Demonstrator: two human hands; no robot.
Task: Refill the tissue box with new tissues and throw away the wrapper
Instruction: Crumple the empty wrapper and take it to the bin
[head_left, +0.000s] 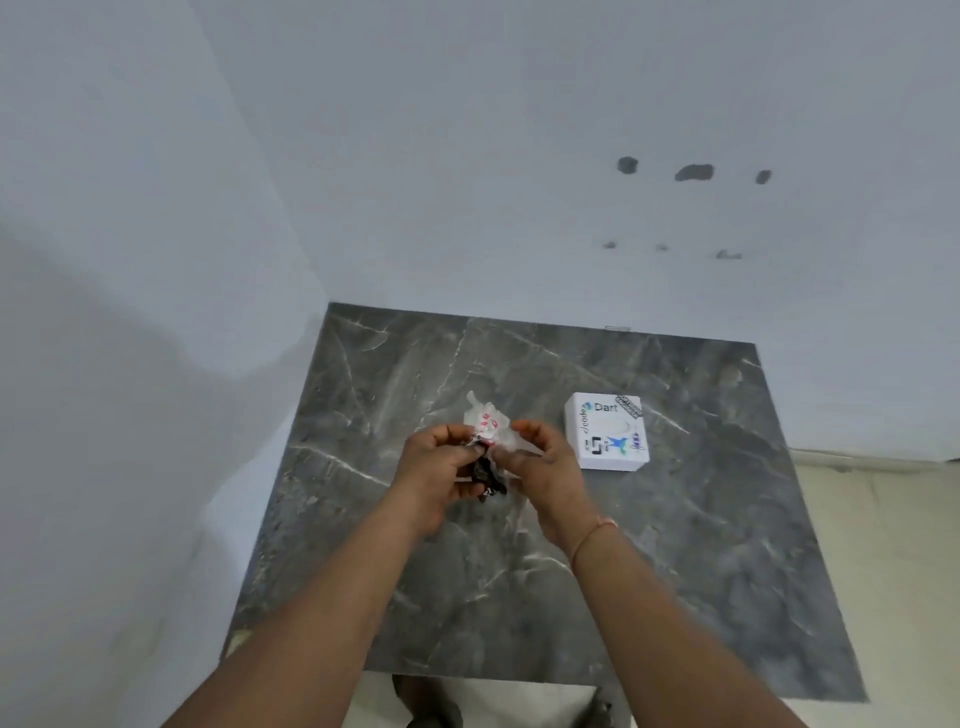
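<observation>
A crumpled plastic wrapper (488, 434), clear with red and black print, is held above the middle of the grey marble table (675, 545). My left hand (434, 467) grips its left side and my right hand (540, 462) pinches its right side. A white square tissue box (608, 432) with stickers and the word "Dart" on its lid sits flat on the table just right of my right hand, not touching it. No loose tissues are visible.
The table stands in a corner, with pale walls (467, 156) behind and to the left. Beige floor (883, 519) shows at the right. My feet are partly visible below the table's front edge.
</observation>
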